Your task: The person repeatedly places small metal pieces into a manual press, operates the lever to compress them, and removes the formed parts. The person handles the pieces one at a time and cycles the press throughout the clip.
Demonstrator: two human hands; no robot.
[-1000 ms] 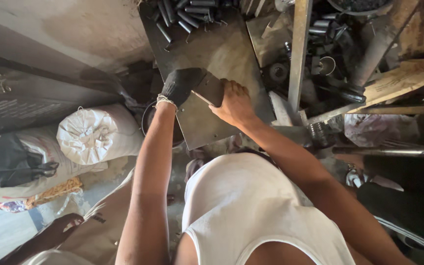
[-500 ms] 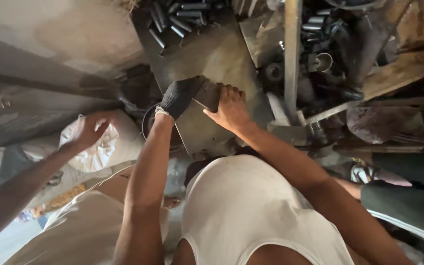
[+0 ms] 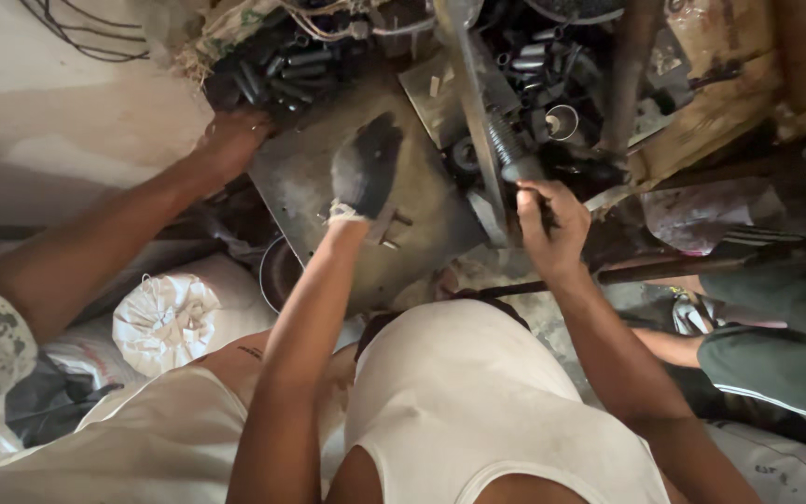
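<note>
Gripping a dark handle [image 3: 521, 173] on the press [image 3: 478, 121], the worker's bare right hand [image 3: 552, 229] has its fingers curled tight around the bar, while the gloved left hand [image 3: 364, 168] lies flat, fingers spread, on the steel plate [image 3: 310, 173] just beside the machine. The step in hand appears to be the pressing itself: one hand steadies things on the plate as the other readies the lever. Whether a small part lies under the glove cannot be told. A pull on the handle would seem to call for a firm grip and for the gloved fingers to keep away from the screw [image 3: 506, 140] near the plate's edge.

Both arms reach forward from the shoulders, the left nearly straight, the right bent slightly outward at the elbow with the wrist cocked up toward the handle.

A second person's hand [image 3: 230, 140] rests on the plate's far left corner, near a heap of short dark metal tubes [image 3: 272, 70]. A tied white sack [image 3: 165, 322] sits on the floor below.
</note>
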